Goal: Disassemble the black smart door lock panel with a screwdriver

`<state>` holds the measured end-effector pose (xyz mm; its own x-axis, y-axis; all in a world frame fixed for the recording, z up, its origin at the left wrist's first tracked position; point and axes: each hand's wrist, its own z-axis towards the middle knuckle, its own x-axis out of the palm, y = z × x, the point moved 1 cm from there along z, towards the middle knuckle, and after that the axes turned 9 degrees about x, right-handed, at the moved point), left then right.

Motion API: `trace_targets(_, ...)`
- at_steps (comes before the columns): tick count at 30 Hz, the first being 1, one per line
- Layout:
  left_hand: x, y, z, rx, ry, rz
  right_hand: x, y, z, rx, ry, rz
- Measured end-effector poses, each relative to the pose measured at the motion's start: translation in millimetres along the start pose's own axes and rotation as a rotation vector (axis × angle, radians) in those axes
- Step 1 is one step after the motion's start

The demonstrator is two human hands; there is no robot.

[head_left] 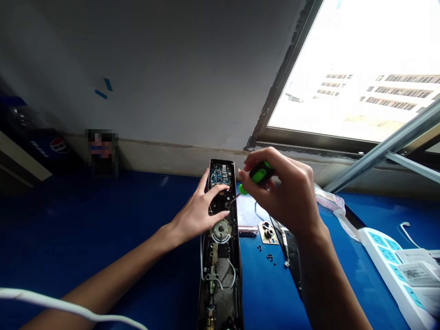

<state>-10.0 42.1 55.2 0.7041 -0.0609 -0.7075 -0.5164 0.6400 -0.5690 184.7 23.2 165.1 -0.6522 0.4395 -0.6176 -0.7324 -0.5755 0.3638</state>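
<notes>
Well, the left hand [195,215] lies open across a long electronic door lock body [220,270], fingers spread and closed around nothing, its fingertips [222,189] pressing just beside the blue circuit board [220,175] at the far end. The lock lies flat on a blue worktop [103,215], running from near to far, with a round metal spindle housing [221,229] and loose wiring [233,275] exposed nearer the person. The right hand [285,197] is closed on a green-and-black screwdriver [260,174], pinching the handle between thumb and fingertips, its thin shaft [234,198] slanting down and left toward the lock's far part; whether the tip touches a screw is hidden. A shaft at this slant seems likely to slip, so a more upright driver with pressure along its axis would probably seat better, and the spread left hand suits steadying the body. To the right of the lock sit a small metal plate with fittings [268,232] and a scatter of tiny black screws [270,256]. Farther right lies a white power strip [385,261] with blue sockets, near a bright window [343,68].
</notes>
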Motion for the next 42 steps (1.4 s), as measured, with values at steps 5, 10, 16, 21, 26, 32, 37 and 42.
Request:
trace_targets(5, 0.3, 2.1, 0.0, -0.009, 0.006, -0.004, -5.0, 3.9, -1.5, -0.013, 0.136, 0.013)
trace_targets(10, -1.0, 0.8, 0.1, -0.014, 0.02, -0.006, -3.6, 4.3, -2.3, -0.006, 0.08, -0.001)
trace_targets(16, -2.3, 0.7, -0.5, -0.007, 0.02, -0.002, -2.9, 6.3, -1.7, 0.003, 0.104, -0.017)
trace_targets(21, -1.9, 0.7, -0.2, -0.022, 0.035, -0.006, -3.7, 4.8, -1.8, -0.002, 0.092, 0.023)
trace_targets(26, -1.2, 1.4, 0.2, -0.016, 0.029, 0.005, -3.2, 4.9, -1.2, -0.008, 0.107, 0.0)
trace_targets(32, -1.8, 1.1, 0.6, -0.008, 0.025, -0.004, -1.1, 5.4, -1.1, -0.009, 0.122, 0.054)
trace_targets(37, -3.2, -0.9, 1.3, -0.007, 0.032, -0.005, 0.0, 4.3, -1.2, 0.008, 0.104, 0.011)
trace_targets(42, -3.6, -1.4, 1.2, -0.054, 0.057, -0.007, 1.6, 3.0, -1.6, 0.005, 0.108, 0.049)
